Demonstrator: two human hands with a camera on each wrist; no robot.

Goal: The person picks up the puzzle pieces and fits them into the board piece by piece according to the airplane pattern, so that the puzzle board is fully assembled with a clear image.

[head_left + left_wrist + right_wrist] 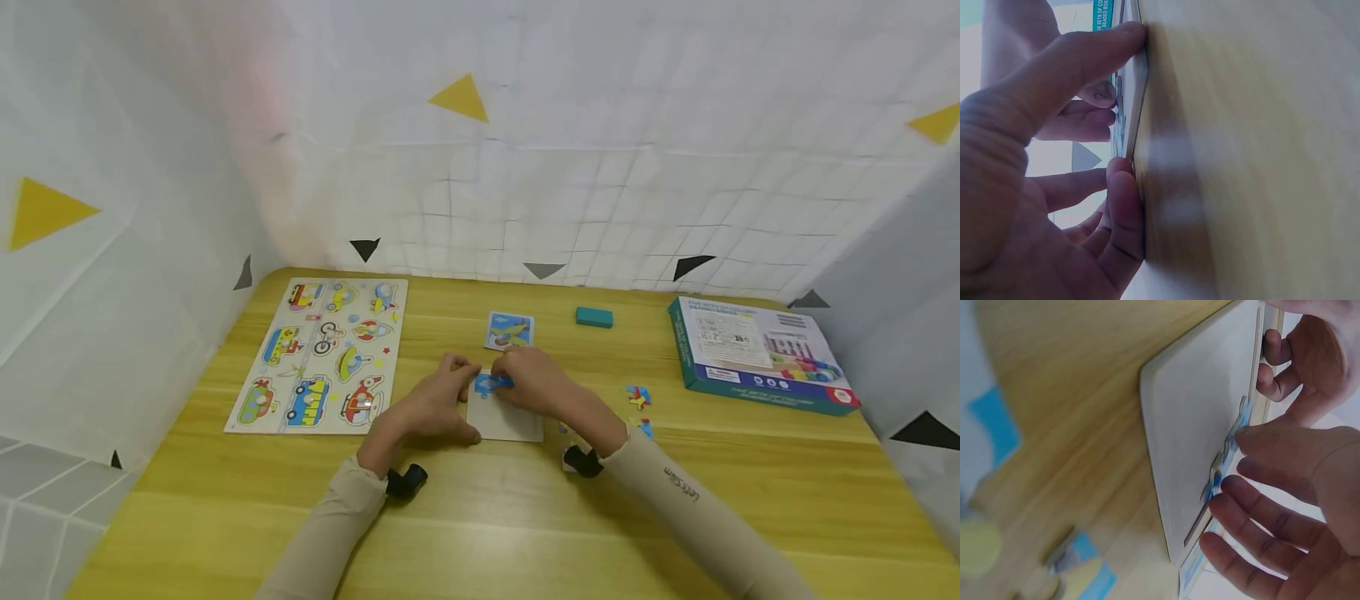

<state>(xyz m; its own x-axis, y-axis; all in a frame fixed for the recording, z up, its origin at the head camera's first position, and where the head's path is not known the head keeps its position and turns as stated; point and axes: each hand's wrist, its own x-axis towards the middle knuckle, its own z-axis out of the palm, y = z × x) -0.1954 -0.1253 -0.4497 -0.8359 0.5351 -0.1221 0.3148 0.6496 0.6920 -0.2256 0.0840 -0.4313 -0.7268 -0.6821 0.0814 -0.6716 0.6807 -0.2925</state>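
A square light wooden puzzle board (506,423) lies on the table between the two hands. My left hand (431,404) holds it along its left side, thumb at the near corner and fingers at the far corner. One blue jigsaw piece (483,385) sits in the board's far left corner. Beside it, my right hand (534,382) pinches another blue jigsaw piece (504,381) along the far edge; the fingers partly cover it. From the right wrist, the puzzle board (1200,406) shows a bare surface with the pieces along one edge, fingertips right at them.
Left of the board lies a vehicle peg puzzle (398,333). Behind stand a small picture square (510,331) and a teal block (594,317). Loose jigsaw pieces (639,396) lie beside my right forearm. A toy box (757,354) lies at the right, and a white curtain (570,192) hangs behind.
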